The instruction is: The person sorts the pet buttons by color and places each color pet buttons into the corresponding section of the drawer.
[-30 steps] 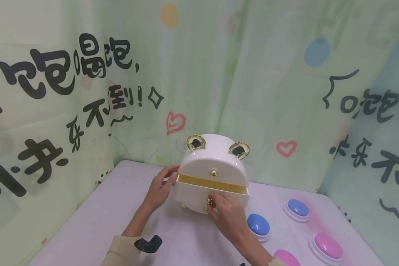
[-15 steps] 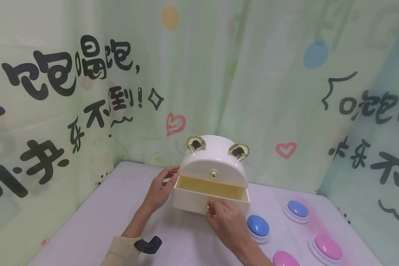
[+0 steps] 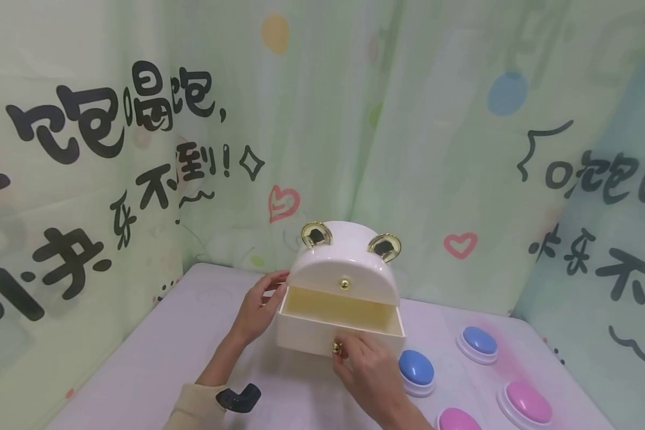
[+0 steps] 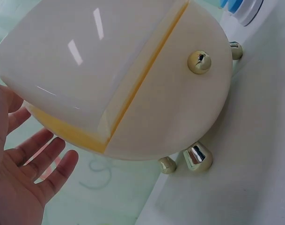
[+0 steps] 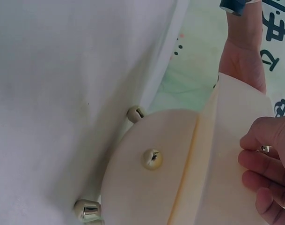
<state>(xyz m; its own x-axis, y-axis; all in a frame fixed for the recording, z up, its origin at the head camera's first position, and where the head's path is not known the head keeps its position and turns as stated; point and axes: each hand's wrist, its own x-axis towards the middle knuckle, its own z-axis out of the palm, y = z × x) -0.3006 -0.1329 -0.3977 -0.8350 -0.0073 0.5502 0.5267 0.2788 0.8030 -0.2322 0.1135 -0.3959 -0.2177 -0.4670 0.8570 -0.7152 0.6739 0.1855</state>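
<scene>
A white frog-shaped drawer box (image 3: 346, 263) with gold-rimmed eyes stands on the table. Its middle drawer (image 3: 306, 335) is pulled well out, and the pale yellow inside shows no contents. My right hand (image 3: 371, 373) pinches the small gold knob (image 3: 337, 347) on that drawer's front; the right wrist view shows thumb and fingertips around it. At the box's left side is my left hand (image 3: 257, 304), its fingers spread and lightly bent along the side in the left wrist view (image 4: 30, 164). The upper drawer's knob (image 3: 344, 284) and the bottom drawer's knob (image 5: 152, 159) are untouched.
Right of the box are two blue push buttons (image 3: 416, 367) (image 3: 479, 340) and two pink ones (image 3: 529, 402) (image 3: 458, 420) on white bases. Gold ball feet (image 4: 197, 157) carry the box. A printed green curtain (image 3: 419, 149) hangs behind the table (image 3: 209, 292).
My right hand has drawn the middle drawer out toward me by its knob, widening the opening. My left hand has stayed at the box's left side.
</scene>
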